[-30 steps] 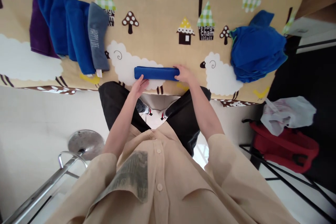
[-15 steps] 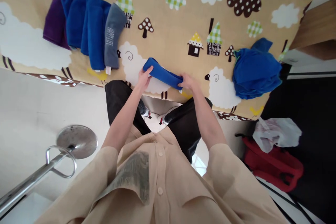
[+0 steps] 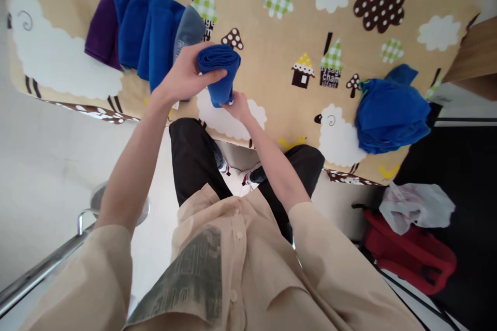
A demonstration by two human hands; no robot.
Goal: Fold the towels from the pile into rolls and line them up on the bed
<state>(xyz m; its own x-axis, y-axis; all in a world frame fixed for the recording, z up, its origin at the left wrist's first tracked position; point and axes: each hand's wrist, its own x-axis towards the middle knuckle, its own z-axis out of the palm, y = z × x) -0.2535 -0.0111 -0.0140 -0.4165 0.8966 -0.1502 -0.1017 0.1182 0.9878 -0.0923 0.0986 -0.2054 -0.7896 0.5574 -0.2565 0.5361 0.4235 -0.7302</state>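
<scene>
A folded blue towel is held up above the table, its layered folded end turned toward the camera. My left hand wraps round its upper end, with the thumb across the front. At the lower end my right hand pinches the towel; its fingertips are partly hidden. Just left of my left hand lies a row of folded towels: a grey-blue towel, several blue towels and a purple towel. My left hand partly covers the grey-blue one.
A patterned beige cloth covers the table. At its right end lies a crumpled heap of blue cloth. A metal stand is at lower left. A red bag and a white plastic bag are at lower right.
The blue towel has been lifted from the table edge and turned from lengthwise to upright. Both hands moved with it, up and left toward the row of towels.
</scene>
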